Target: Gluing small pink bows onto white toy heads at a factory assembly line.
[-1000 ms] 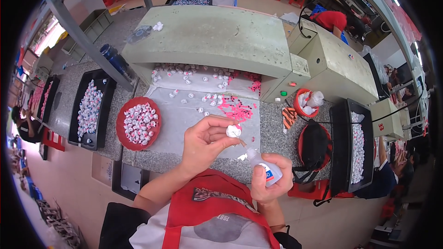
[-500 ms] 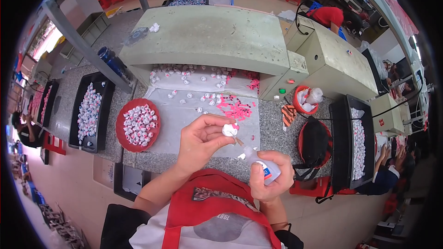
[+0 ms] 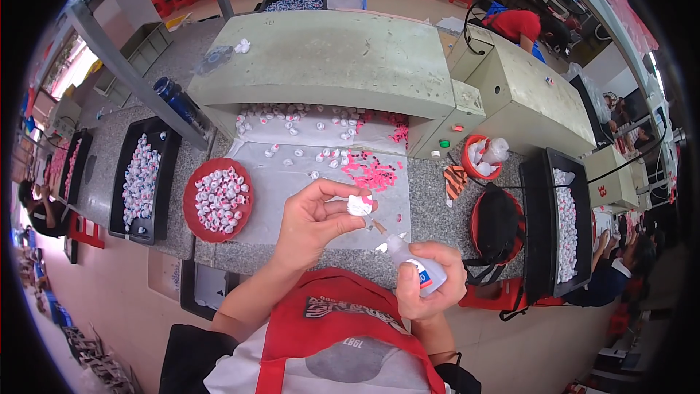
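A small white figure head with a touch of pink [image 3: 359,206] is pinched between the thumb and fingers of my left hand [image 3: 312,220]. My right hand [image 3: 432,283] is wrapped round a translucent squeeze bottle [image 3: 429,270] with a blue-and-white label. The bottle's thin nozzle tip [image 3: 380,228] points up and left, a little below the white piece and apart from it. Beyond my hands, many loose pink pieces [image 3: 372,170] and several white heads [image 3: 332,155] lie on the pale sheet [image 3: 266,208]. A red bowl [image 3: 191,211] of white-and-pink pieces stands left of my left hand.
A greenish metal housing [image 3: 328,66] spans the back of the bench over the sheet. Black trays [image 3: 164,193] of small pieces stand at the left and right [image 3: 539,248]. Toward the right are a red tub [image 3: 474,168], a black bag [image 3: 497,226] and a striped cloth [image 3: 456,181].
The white head has turned in my left fingers and shifted slightly left and away from the nozzle. My right hand with the bottle has tilted a little and barely moved.
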`<state>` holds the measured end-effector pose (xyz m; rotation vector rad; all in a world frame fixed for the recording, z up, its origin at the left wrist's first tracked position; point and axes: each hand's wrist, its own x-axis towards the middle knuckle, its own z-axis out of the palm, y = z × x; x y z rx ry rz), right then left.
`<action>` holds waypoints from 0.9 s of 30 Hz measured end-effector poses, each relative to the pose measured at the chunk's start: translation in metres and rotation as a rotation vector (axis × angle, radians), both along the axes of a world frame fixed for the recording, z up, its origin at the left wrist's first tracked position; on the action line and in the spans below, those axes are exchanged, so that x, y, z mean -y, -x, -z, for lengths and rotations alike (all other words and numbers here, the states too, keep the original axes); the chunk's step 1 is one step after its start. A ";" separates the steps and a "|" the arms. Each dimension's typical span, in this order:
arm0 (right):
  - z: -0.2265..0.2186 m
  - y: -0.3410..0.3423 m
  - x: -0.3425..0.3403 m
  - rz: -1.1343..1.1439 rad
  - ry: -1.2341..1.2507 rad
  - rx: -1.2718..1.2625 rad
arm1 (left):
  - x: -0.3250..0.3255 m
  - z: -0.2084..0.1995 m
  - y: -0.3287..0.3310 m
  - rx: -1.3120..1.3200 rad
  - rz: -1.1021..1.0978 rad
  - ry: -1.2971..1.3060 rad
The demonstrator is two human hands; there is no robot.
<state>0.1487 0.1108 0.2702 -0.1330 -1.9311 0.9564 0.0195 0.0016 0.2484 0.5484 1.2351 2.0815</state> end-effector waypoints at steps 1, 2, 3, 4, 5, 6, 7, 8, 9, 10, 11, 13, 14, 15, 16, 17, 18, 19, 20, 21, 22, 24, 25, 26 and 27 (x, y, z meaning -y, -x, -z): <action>0.000 0.000 0.000 -0.002 0.002 -0.011 | 0.000 0.000 0.000 0.000 0.000 0.000; 0.000 0.000 0.000 -0.002 0.003 -0.011 | 0.000 0.001 0.001 0.025 0.015 -0.002; 0.000 0.000 -0.001 -0.004 -0.004 -0.008 | 0.001 0.001 0.002 0.049 0.029 -0.003; 0.000 0.001 -0.001 -0.003 -0.013 -0.006 | 0.000 0.001 0.002 0.049 0.032 -0.003; 0.000 -0.001 0.000 0.000 -0.013 -0.007 | 0.000 0.001 0.002 0.062 0.047 -0.016; 0.000 -0.003 0.001 0.006 0.038 0.021 | 0.000 0.001 0.002 0.076 0.063 -0.029; 0.001 -0.004 0.002 0.009 0.089 0.050 | 0.000 0.001 0.003 0.076 0.063 -0.027; 0.001 -0.004 0.001 0.010 0.091 0.050 | 0.000 0.001 0.003 0.094 0.070 -0.042; 0.001 -0.003 0.000 0.027 0.058 0.045 | 0.000 0.002 0.004 0.112 0.076 -0.056; 0.001 -0.003 0.000 0.043 0.025 0.040 | 0.000 0.002 0.004 0.112 0.076 -0.055; 0.001 -0.003 -0.001 0.043 0.026 0.041 | 0.000 0.004 0.005 0.107 0.074 -0.065; 0.001 -0.004 -0.001 0.024 0.044 0.047 | 0.000 0.005 0.005 0.101 0.073 -0.074; 0.000 -0.004 -0.001 0.024 0.045 0.047 | -0.001 0.005 0.005 0.101 0.072 -0.071; 0.000 -0.004 -0.002 0.012 0.039 0.052 | -0.001 0.004 0.005 0.100 0.071 -0.068; -0.001 -0.004 -0.002 -0.001 0.032 0.056 | -0.001 0.005 0.005 0.100 0.070 -0.067; -0.001 -0.003 -0.002 -0.002 0.034 0.057 | -0.001 0.005 0.005 0.108 0.080 -0.077; -0.001 0.000 -0.003 -0.009 0.045 0.044 | 0.000 0.005 0.006 0.115 0.087 -0.087; -0.002 0.002 -0.002 -0.014 0.057 0.033 | 0.001 0.006 0.006 0.118 0.086 -0.085; 0.001 0.003 -0.001 -0.017 0.060 0.036 | 0.002 0.007 0.008 0.098 0.065 -0.060; 0.006 0.006 0.000 0.017 0.296 0.084 | 0.003 0.009 0.009 0.079 0.042 -0.035; 0.012 0.008 0.001 0.056 0.530 0.131 | 0.006 0.010 0.010 0.081 0.041 -0.034; 0.043 0.023 -0.030 -0.118 0.976 0.204 | 0.009 0.016 0.016 0.053 -0.094 -0.006; 0.073 0.036 -0.047 -0.121 1.129 0.245 | 0.009 0.020 0.018 0.056 -0.091 -0.005; 0.113 0.047 -0.061 -0.129 1.285 0.289 | 0.010 0.023 0.018 0.075 -0.101 -0.007; 0.174 0.052 -0.074 -0.076 1.279 0.328 | 0.010 0.022 0.018 0.092 -0.103 -0.012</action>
